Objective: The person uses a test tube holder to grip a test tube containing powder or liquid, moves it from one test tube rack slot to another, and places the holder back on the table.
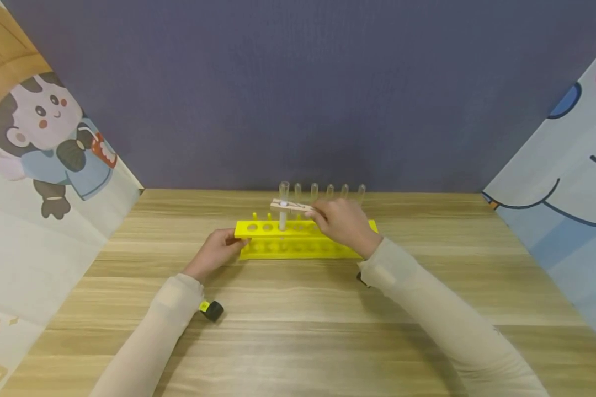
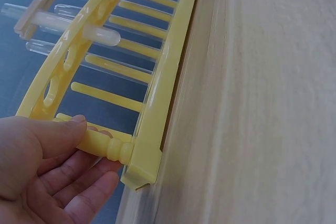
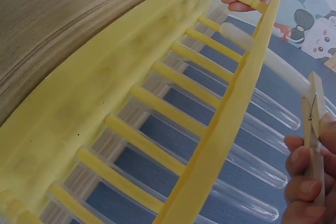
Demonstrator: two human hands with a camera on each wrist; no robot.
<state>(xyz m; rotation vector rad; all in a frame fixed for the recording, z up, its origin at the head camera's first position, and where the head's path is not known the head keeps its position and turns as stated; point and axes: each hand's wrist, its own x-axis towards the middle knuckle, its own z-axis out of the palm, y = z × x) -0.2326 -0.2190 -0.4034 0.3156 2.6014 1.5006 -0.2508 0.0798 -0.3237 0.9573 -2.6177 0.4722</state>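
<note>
A yellow plastic test tube rack (image 1: 305, 234) stands on the wooden table. My left hand (image 1: 217, 253) holds the rack's left end post, thumb and fingers around it in the left wrist view. With my right hand (image 1: 346, 223) I grip a wooden test tube clamp (image 1: 293, 207), which resembles a clothes peg. Its jaws hold an upright test tube (image 1: 283, 219) with whitish contents. That tube passes through a hole in the rack's upper plate, third from the left; its rounded bottom (image 2: 107, 36) hangs above the base in the left wrist view.
Several clear test tubes (image 1: 314, 190) sit upside down on the yellow pegs along the rack's back. Two pegs (image 1: 261, 216) at the left are bare. A dark wall (image 1: 298, 99) rises behind the table (image 1: 298, 325); cartoon panels flank it.
</note>
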